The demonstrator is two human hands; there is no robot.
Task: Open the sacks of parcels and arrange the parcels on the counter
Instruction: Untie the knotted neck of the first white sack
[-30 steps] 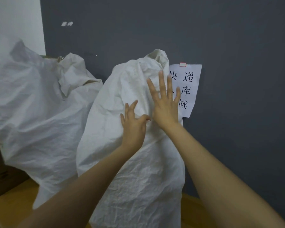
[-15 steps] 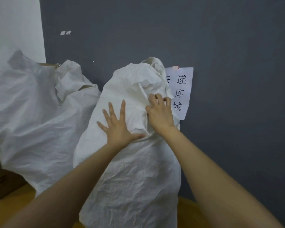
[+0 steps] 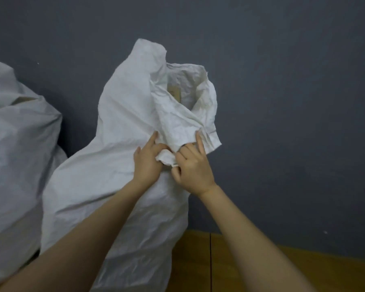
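Sack (image 3: 118, 165) mouth in both hands (image 3: 171, 163)

Dark grey wall (image 3: 282, 81) behind, yellow-brown wooden floor (image 3: 240, 262) with a dark seam

The worktop (image 3: 251, 268) in front of me is yellow-brown wood, showing as a strip along the bottom right, with a thin dark seam running near to far through it. Its far edge meets the grey wall. Standing on it, right before me, is the white sack (image 3: 118, 165) I have hold of; it rises tall and crumpled, its base covering the wood left of the seam and its back against the wall. Just beside it on the left sits a second white sack (image 3: 15, 154), bulky and creased, touching the first low down. How much worktop lies under that one I cannot tell.
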